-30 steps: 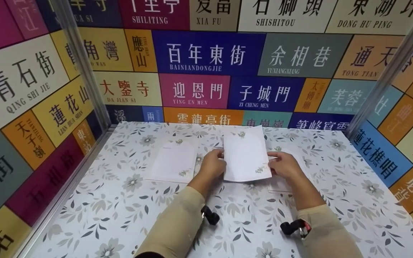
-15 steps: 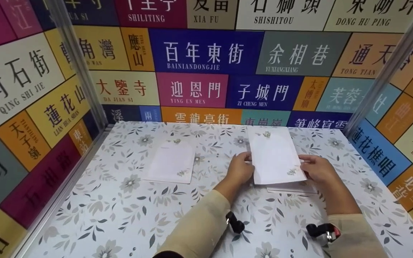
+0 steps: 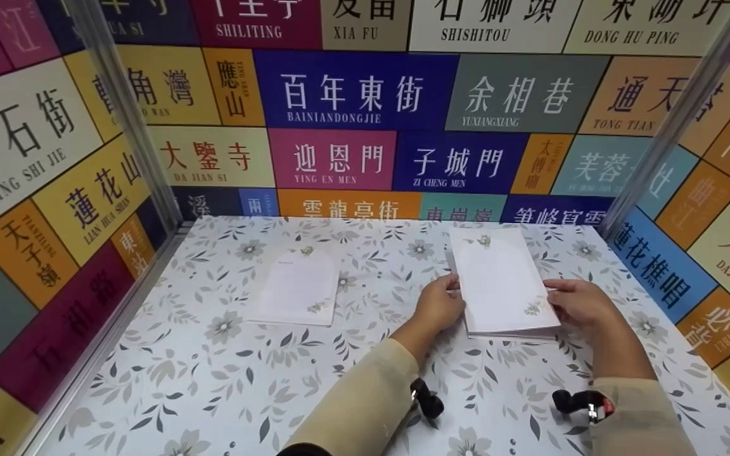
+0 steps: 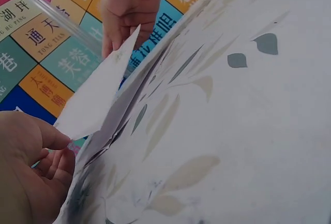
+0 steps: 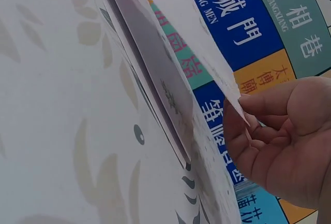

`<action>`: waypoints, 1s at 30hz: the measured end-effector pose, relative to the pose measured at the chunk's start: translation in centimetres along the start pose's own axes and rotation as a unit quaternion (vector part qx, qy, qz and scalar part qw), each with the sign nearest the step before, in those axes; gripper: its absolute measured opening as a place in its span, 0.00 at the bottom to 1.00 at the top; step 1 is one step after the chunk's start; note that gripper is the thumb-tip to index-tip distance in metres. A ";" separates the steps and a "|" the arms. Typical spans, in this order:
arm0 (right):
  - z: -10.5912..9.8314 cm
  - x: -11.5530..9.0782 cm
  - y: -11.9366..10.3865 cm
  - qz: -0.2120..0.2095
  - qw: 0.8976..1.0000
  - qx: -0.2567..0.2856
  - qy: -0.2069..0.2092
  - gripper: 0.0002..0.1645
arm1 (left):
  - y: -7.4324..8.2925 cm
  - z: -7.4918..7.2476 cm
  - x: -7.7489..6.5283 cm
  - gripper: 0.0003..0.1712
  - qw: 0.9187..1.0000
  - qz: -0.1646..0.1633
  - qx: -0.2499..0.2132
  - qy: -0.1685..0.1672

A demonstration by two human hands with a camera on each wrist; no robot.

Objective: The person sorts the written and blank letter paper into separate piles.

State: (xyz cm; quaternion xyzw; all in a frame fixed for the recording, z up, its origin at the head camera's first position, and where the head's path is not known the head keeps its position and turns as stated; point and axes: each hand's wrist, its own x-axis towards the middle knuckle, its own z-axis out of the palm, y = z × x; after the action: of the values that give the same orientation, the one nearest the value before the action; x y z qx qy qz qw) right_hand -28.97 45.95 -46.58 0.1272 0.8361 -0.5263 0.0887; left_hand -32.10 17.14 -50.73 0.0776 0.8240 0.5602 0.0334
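Observation:
A white sheet of letter paper, with small flower prints at its top and lower right, is held by both hands. My left hand pinches its left edge and my right hand its right edge. Directly below lies more paper, mostly hidden in the head view. Both wrist views show a gap between this lower paper and the raised sheet. Apart from the hands, a similar stack of letter paper lies on the left, its top sheet bearing a short faint line of text.
A white cloth with grey flowers and leaves covers the table. Colourful panels with Chinese place names rise behind it and along both sides. Metal posts stand at the back corners.
Both hands have carried the sheet to the right, away from the left stack. It has come down over the paper on the right, now nearly lined up with it.

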 end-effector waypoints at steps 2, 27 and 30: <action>0.1 0.1 0.3 0.000 1.000 -0.014 -0.008 0.34 | -0.1 0.0 0.0 0.29 1.000 -0.009 -0.001 -0.010; 1.2 0.2 -0.5 0.042 0.988 -0.145 0.019 0.38 | -0.6 -1.1 -0.6 0.31 0.999 -0.009 0.025 -0.046; 1.9 0.2 -1.3 0.033 0.991 -0.128 0.022 0.39 | -1.1 -2.3 -0.5 0.31 0.999 0.000 0.013 -0.041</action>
State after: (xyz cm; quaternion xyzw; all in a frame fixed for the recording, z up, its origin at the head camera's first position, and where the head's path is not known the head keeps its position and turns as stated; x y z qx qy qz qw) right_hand -29.52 43.70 -46.29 0.1540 0.8937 -0.4087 0.1033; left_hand -32.03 14.52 -50.87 0.1008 0.8292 0.5458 0.0664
